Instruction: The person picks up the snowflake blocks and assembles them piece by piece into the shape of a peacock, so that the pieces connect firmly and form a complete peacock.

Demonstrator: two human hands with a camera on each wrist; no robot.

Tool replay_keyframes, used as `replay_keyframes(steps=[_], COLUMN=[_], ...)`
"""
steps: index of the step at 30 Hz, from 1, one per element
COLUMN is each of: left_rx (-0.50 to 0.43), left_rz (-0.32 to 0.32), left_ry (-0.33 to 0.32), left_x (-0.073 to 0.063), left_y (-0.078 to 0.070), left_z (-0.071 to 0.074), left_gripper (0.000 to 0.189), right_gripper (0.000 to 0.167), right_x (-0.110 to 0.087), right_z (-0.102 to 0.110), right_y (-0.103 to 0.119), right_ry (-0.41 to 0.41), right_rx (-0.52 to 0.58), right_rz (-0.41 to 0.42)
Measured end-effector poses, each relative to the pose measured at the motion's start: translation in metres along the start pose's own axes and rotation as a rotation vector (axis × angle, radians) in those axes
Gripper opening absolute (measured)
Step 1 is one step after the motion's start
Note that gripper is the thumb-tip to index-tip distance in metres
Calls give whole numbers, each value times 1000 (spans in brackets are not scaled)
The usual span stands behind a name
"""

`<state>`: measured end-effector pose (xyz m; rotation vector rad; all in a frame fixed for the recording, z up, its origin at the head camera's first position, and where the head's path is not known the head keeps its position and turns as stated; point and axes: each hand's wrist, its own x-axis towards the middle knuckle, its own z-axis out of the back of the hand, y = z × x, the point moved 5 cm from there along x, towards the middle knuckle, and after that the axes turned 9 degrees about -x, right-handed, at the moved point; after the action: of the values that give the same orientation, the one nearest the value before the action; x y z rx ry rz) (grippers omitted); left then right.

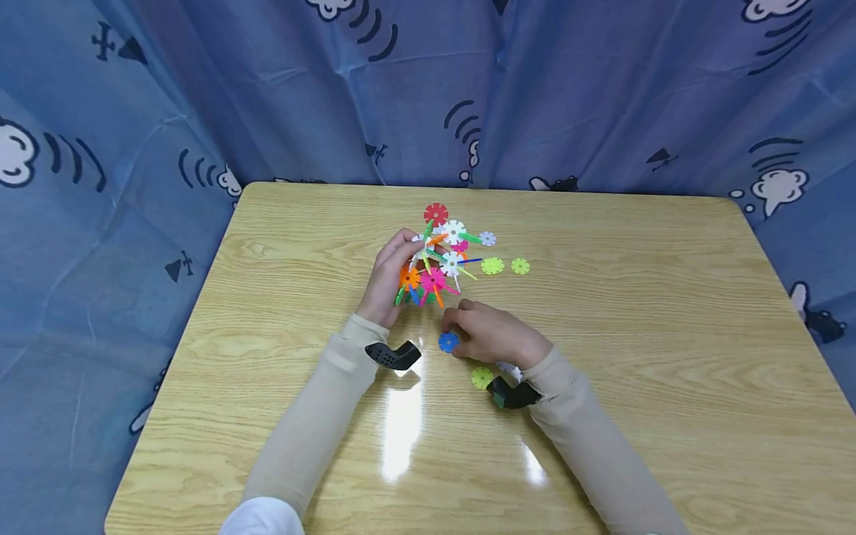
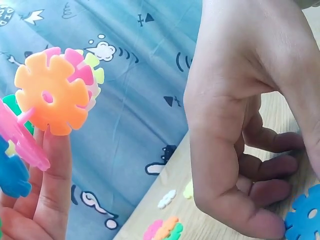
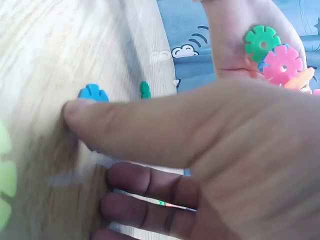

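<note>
My left hand (image 1: pixel 388 279) holds a built-up cluster of interlocking plastic snowflake discs (image 1: pixel 433 279) in orange, pink, white, green and blue. Its fingers (image 2: pixel 57 185) show behind an orange disc (image 2: pixel 47 95) in the left wrist view. Nearer the front, my right hand (image 1: pixel 495 332) pinches a single blue snowflake disc (image 1: pixel 449 342) between thumb and index finger, at or just above the tabletop. The thumb covers much of that blue disc (image 3: pixel 94 93) in the right wrist view, while the other fingers curl loosely beneath.
Loose yellow-green discs (image 1: pixel 493 266) and a pale disc (image 1: pixel 487 238) lie right of the cluster, a red disc (image 1: pixel 436 215) at its far side. Another yellow-green disc (image 1: pixel 481 377) sits by the right wrist. A patterned blue curtain (image 1: pixel 428 96) hangs behind the wooden table (image 1: pixel 669 334).
</note>
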<state>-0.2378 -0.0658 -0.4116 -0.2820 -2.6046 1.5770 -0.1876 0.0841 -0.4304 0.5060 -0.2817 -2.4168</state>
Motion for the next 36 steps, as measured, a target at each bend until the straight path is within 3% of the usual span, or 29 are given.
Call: replay_keyframes(steps=[6, 10, 15, 18, 21, 26, 36], left_rx=[4, 6, 31, 74, 109, 139, 143], left_rz=[-1, 2, 14, 18, 35, 50, 56], left_ry=[0, 1, 21, 35, 60, 94, 115], left_x=[0, 0, 1, 0, -1, -3, -2], left_y=[0, 1, 3, 3, 4, 5, 7], left_z=[-1, -1, -3, -4, -5, -5, -9], left_gripper=[15, 15, 16, 17, 17, 16, 17], right_gripper=[13, 10, 19, 22, 22, 20, 19], right_x=[3, -4, -26, -36, -40, -41, -44], right_z=[4, 20, 51, 65, 72, 76, 77], right_y=[-9, -31, -60, -66, -64, -55, -51], right_ry=[-37, -142, -403, -586, -689, -722, -732], right_rx=[79, 157, 424, 603, 655, 621, 576], right_rz=[1, -80, -268, -277, -236, -198, -209])
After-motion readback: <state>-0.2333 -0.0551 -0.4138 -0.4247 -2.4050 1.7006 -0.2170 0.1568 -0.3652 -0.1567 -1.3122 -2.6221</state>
